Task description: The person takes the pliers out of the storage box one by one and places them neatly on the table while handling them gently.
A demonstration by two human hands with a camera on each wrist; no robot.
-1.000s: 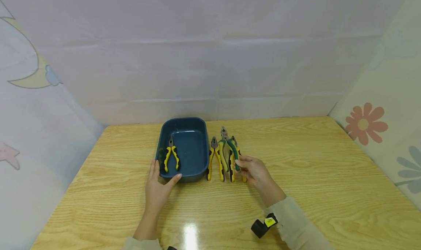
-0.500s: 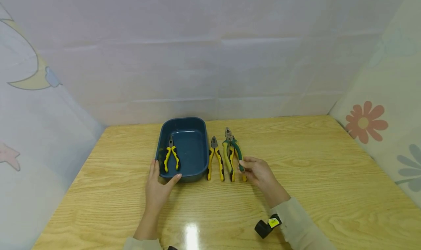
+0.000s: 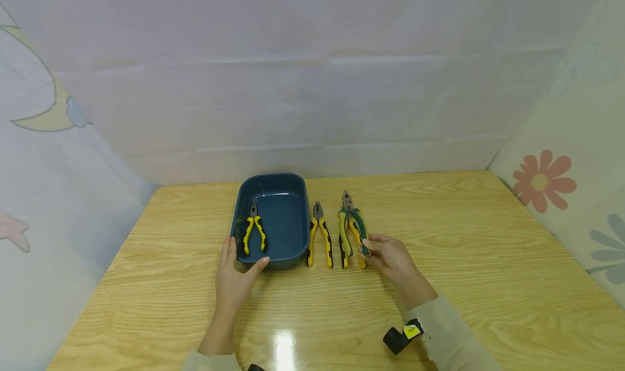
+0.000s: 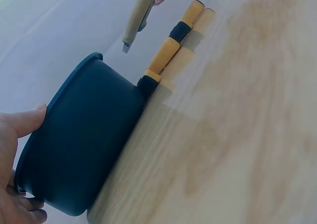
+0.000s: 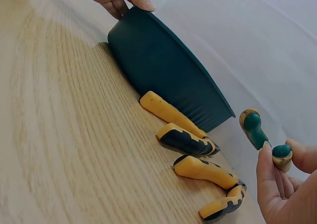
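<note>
My right hand [image 3: 393, 257] pinches one handle of the green-and-pale-yellow combination pliers [image 3: 361, 224] between thumb and fingers. In the right wrist view, these pliers [image 5: 255, 130] hang clear of the tabletop, handles spread. Below them lie yellow-black pliers [image 3: 344, 254], partly covered in the head view. My left hand [image 3: 234, 284] grips the near left corner of a dark blue rectangular bin [image 3: 285, 224], its thumb on the near rim and the fingers along the left side. Inside that bin, at its left, sit smaller yellow-black pliers [image 3: 254, 212] with pointed jaws.
Another pair of yellow-black pliers [image 3: 318, 212] lies close against the bin's right side, handles toward me. The wooden table [image 3: 464, 241] extends to both sides. A pale cloth backdrop [image 3: 312, 116] stands behind its far edge.
My right hand has carried the green-handled pliers to the right, from between the two yellow-black pairs to over the right-hand pair. The left hand and bin have stayed put.
</note>
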